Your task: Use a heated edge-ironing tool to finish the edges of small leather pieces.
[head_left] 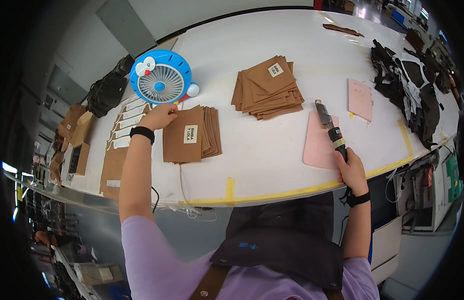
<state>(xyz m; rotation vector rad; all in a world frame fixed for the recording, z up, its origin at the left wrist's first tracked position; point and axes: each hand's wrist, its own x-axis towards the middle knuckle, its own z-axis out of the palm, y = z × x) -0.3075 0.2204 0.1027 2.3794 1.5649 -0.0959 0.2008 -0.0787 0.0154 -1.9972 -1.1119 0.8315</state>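
Observation:
My left hand (pixel 161 116) has its fingers pinched at the upper left corner of a stack of brown flat pieces (pixel 182 140), whose top piece carries a cream label. My right hand (pixel 349 167) grips the black handle of a tool (pixel 336 136) with a metal head, which lies over a pink pad (pixel 317 150). Between my hands, farther back, sits a looser pile of brown pieces (pixel 257 95), also with a labelled piece on top. A second, smaller pink pad (pixel 360 97) lies right of the tool.
A blue cartoon-faced fan (pixel 174 75) stands behind my left hand, beside white strips (pixel 123 131) on brown board. Dark bundles (pixel 104 90) and an open box (pixel 81 157) are leftward. Black and white scraps (pixel 409 85) heap at right; a brown strip (pixel 342 30) lies behind. Yellow tape (pixel 292 190) lines the near edge.

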